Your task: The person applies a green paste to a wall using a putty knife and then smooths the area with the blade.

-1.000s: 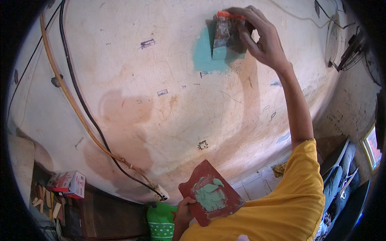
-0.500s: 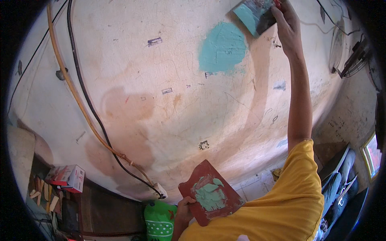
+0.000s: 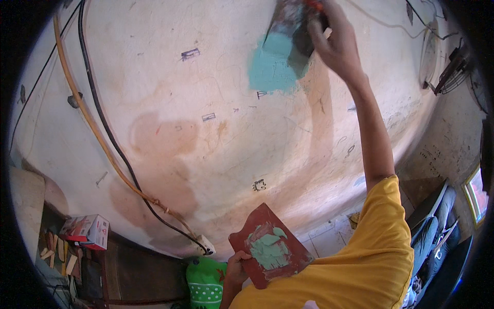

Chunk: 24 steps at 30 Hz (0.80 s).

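Note:
High on the wall, my right hand (image 3: 337, 44) is closed round the red-and-dark handle of a wide putty knife (image 3: 288, 20). Its blade lies over the upper part of a turquoise putty patch (image 3: 272, 67) on the pale wall (image 3: 216, 154). The blade's exact contact with the wall is hard to make out. Low in front of my body, my left hand (image 3: 238, 267) grips the left edge of a reddish-brown flat board (image 3: 263, 219). A thick heap of pale green putty (image 3: 270, 248) is spread over the board's middle.
An orange hose (image 3: 92, 118) and a black cable (image 3: 105, 123) run down the left wall to a white socket (image 3: 206, 244). Below stand a green polka-dot bag (image 3: 205, 283), a red-and-white box (image 3: 87, 229) and wood pieces (image 3: 64, 252). Dark clothes (image 3: 437, 226) hang at right.
My right hand has moved left with the putty knife, from beside the turquoise patch onto its upper part. The left hand and the board have stayed nearly still.

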Motion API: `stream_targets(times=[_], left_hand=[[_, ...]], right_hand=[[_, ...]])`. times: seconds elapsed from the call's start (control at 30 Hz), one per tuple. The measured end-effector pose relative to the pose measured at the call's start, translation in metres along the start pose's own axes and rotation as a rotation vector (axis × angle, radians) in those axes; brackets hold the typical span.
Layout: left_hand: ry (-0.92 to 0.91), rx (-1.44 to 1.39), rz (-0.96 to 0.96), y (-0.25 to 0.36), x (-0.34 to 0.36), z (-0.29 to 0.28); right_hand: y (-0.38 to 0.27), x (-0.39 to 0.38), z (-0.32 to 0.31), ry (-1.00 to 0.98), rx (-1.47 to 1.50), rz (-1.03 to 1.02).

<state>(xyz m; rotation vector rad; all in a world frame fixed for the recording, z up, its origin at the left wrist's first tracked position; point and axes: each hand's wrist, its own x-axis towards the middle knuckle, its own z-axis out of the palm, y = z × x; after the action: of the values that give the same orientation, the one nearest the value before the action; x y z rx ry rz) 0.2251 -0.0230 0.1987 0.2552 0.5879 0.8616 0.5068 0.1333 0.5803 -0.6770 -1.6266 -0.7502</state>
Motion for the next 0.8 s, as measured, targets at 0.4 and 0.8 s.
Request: stream_targets(times=[0.4,0.8], left_hand=[[0.067,0.000,-0.070,0.002,-0.002,-0.003],[0.147,0.094,0.075,-0.003,-0.014,0.005]], right_hand=[[-0.006,-0.040,0.001,-0.132,0.182,-0.033],[0.044,-0.029,-0.040,0.345,0.327,0.230]])
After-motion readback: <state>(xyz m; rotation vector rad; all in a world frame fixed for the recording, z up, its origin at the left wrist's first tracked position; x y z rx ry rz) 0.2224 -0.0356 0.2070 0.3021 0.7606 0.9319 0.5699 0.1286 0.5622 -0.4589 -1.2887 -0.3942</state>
